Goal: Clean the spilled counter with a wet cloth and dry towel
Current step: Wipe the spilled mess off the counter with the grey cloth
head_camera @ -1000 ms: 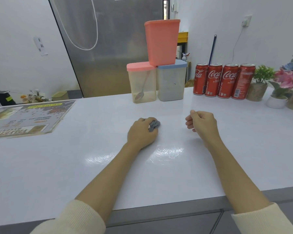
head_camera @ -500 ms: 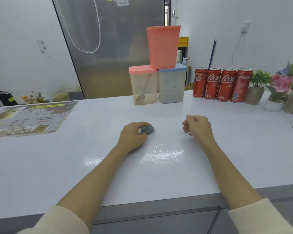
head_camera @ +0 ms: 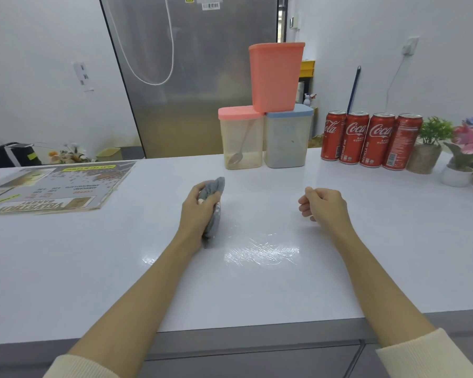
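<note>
Left hand [head_camera: 200, 211] grips the bunched grey cloth [head_camera: 213, 203] on the white counter [head_camera: 257, 290], fingers mostly hidden. Right hand [head_camera: 324, 204] rests curled, holding nothing. Wet streaks [head_camera: 261, 252] glisten just beside the cloth.

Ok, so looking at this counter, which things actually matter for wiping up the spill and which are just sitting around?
Part of the job:
- grey cloth, gripped by the left hand
- wet streaks on the white counter
- right hand, curled, holding nothing

Just lying about:
- three stacked containers
- four cola cans
- potted plants
- printed board
</note>
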`<action>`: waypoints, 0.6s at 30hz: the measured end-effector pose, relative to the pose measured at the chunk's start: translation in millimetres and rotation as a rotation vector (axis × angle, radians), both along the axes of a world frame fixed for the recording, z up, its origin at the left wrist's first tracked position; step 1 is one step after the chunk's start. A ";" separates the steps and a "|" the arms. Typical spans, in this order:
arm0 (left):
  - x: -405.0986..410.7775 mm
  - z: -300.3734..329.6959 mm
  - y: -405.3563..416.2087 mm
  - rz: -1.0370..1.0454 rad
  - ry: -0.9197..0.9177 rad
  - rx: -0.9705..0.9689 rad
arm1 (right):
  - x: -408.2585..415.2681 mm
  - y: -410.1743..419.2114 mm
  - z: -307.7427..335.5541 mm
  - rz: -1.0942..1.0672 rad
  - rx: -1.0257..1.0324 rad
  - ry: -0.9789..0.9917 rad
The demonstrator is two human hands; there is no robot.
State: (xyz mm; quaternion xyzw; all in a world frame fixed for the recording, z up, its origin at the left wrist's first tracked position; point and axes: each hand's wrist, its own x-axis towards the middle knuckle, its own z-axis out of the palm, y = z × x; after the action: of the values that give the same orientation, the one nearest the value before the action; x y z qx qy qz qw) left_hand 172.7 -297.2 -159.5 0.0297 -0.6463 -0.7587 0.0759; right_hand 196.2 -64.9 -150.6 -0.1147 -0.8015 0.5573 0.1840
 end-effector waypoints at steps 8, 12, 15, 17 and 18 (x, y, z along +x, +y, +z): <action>-8.1 5.0 -16.7 0.022 0.086 -0.523 | 0.4 1.1 0.4 0.003 -0.006 0.010; -19.9 -4.4 -15.1 0.098 0.170 -0.827 | 1.5 1.5 0.0 0.005 -0.001 0.004; -26.2 -11.2 5.1 0.069 0.224 -1.062 | 1.9 0.7 1.0 0.010 -0.003 0.004; -23.9 -11.6 25.0 -0.002 0.271 -1.104 | 2.0 -0.4 0.6 0.019 -0.002 0.000; -21.2 -12.3 34.5 -0.037 0.299 -1.099 | 2.0 -0.8 0.4 0.022 0.001 -0.003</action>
State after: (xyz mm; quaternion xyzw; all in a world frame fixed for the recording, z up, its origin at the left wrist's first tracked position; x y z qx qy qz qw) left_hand 151.5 -262.7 -171.8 -0.1331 -0.9288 -0.3080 0.1574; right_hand 198.1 -65.7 -150.2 -0.1066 -0.8033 0.5586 0.1766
